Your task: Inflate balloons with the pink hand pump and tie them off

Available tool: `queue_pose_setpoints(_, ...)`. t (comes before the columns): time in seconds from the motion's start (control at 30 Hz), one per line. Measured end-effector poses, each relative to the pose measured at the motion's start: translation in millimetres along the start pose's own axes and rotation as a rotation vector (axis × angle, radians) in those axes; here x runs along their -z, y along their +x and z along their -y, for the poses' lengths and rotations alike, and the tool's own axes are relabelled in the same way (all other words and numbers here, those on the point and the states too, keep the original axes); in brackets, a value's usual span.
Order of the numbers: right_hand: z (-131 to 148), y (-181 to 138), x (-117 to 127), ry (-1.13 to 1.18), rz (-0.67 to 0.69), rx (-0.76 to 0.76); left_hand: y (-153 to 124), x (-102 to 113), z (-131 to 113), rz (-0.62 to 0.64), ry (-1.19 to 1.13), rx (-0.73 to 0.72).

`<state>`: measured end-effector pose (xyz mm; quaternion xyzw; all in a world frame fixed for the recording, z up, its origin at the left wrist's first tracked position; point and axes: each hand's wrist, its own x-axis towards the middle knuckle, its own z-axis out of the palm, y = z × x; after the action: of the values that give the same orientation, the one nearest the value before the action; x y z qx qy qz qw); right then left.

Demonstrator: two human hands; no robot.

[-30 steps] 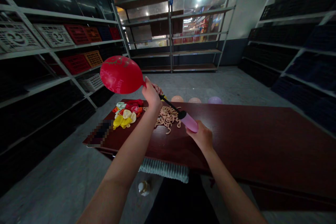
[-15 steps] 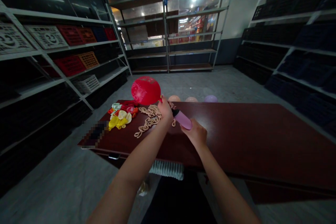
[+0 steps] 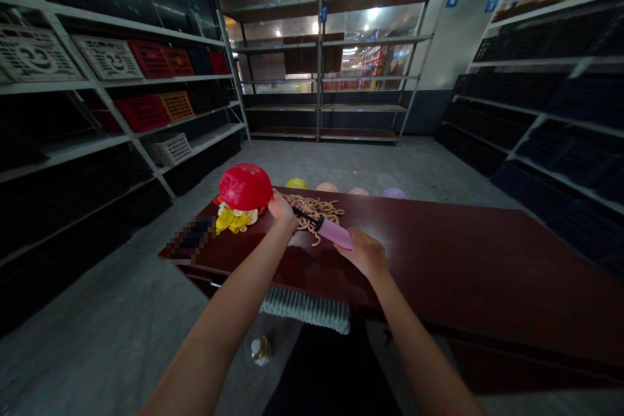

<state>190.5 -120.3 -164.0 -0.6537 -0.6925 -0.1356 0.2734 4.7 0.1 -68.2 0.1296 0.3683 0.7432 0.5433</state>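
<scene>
A partly inflated red balloon with printed markings sits at the end of a balloon pump. My left hand is closed around the balloon's neck and that end of the pump. The fingers hide the join between them. My right hand grips the pump's pink barrel. A length of black rod shows between the barrel and my left hand. Beneath and behind the pump lies a heap of beige, uninflated long balloons. Flat yellow and cream balloons lie under the red one.
The dark red table stretches to the right. A pixelated dark flat object lies at its left corner. Past the far edge show yellow, peach and purple balloons. Shelves with crates stand left. A bottle is on the floor.
My left hand has moved left and slightly down with the red balloon. It is farther from my right hand, and more black rod shows. A yellow balloon has come into sight behind the table.
</scene>
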Motion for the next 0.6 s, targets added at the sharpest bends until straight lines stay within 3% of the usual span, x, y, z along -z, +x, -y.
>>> queue_pose_setpoints(0.17, 1, 1, 4, 0.032, 0.011, 0.015, 17, -4, -46, 0.008, -0.002, -0.044)
queue_pose_setpoints(0.3, 2, 1, 5, 0.084, -0.020, -0.008, 25, -26, -67, 0.007, 0.010, -0.092)
queue_pose_setpoints(0.6, -13, 3, -2, 0.108, -0.124, -0.211, 2, -84, -49, 0.127, 0.009, -0.163)
